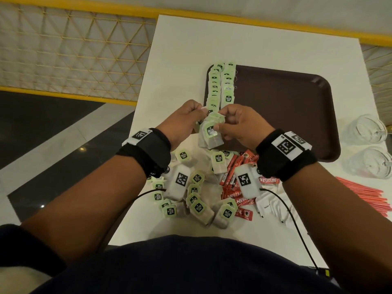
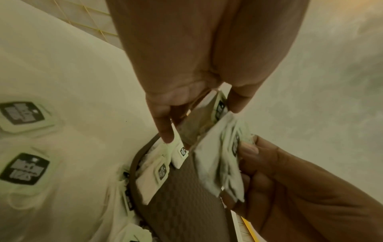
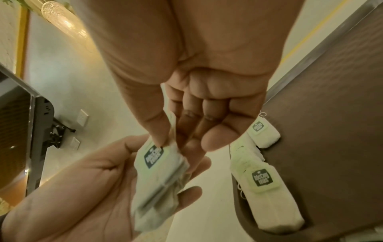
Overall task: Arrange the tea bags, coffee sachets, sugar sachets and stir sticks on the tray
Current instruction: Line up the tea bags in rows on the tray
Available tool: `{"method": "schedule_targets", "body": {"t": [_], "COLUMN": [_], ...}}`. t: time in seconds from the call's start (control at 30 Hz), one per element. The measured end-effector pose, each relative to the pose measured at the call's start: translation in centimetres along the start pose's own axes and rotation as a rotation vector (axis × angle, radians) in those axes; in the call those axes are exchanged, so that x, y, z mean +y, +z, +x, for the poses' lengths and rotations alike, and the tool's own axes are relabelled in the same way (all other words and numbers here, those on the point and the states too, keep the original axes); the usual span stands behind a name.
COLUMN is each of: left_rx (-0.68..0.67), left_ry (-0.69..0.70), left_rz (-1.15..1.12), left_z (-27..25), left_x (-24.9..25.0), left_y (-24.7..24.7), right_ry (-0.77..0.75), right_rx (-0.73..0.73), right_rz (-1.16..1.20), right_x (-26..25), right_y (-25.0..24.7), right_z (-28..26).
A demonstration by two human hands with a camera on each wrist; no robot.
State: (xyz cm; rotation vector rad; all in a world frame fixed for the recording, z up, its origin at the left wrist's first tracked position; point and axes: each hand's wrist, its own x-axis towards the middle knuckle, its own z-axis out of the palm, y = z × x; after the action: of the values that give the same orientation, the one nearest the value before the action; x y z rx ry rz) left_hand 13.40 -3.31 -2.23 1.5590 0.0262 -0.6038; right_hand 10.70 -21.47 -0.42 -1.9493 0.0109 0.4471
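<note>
Papery tea bags (image 1: pixel 210 134) with green tags — a small stack pinched between left hand (image 1: pixel 182 122) and right hand (image 1: pixel 241 126).

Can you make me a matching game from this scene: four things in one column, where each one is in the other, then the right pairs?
Things:
1. bunch of tea bags
2. rows of tea bags
3. coffee sachets
4. stir sticks

Places:
A. on the table, at the far right edge
B. lined up along the tray's left side
C. held between both hands
D. on the table, beside the loose tea bags

Pairs: 1-C, 2-B, 3-D, 4-A
</note>
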Motion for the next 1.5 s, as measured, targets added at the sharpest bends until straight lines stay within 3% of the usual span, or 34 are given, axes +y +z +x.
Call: {"method": "schedule_targets", "body": {"t": [0.17, 0.3, 0.43, 0.53, 0.77, 1.07, 1.2, 1.5], "left_rx": [-0.008, -0.093, -0.113, -0.043, 0.043, 0.089, 0.122, 0.092], "left_ry": [-0.119, -0.205, -0.186, -0.142, -0.057, -0.097, -0.129, -0.196], "left_rz": [-0.218, -0.342, -0.338, -0.288, -0.189, -0.275, -0.318, -0.431], "left_z": [1.4, 2.4, 3.3, 4.2, 5.6, 7.4, 7.4, 7.4], "left_x": [0.0, 0.0, -0.1, -0.6, -1.4, -2.1, -2.0, -2.2], "left_y": [1.4, 2.3, 2.5, 2.5, 2.7, 1.9, 1.3, 0.7], "right_ry": [-0.011, -0.046, -0.067, 0.001, 0.159, 0.371, 0.420, 0.380], "right_rx": [0.077, 0.121, 0.187, 0.218, 0.092, 0.191, 0.314, 0.347], "right_rz": [-0.020, -0.002, -0.026, -0.040, 0.031, 0.428, 0.259, 0.022], "right_x": [0.5, 1.1, 2.1, 3.2, 4.3, 6.5, 8.3, 8.8], "right_y": [-1.0, -1.6, -2.2, -2.9, -3.4, -4.4, -4.1, -3.1], "right_z": [1.3, 2.5, 3.8, 4.4, 5.1, 6.6, 7.9, 9.9]}}
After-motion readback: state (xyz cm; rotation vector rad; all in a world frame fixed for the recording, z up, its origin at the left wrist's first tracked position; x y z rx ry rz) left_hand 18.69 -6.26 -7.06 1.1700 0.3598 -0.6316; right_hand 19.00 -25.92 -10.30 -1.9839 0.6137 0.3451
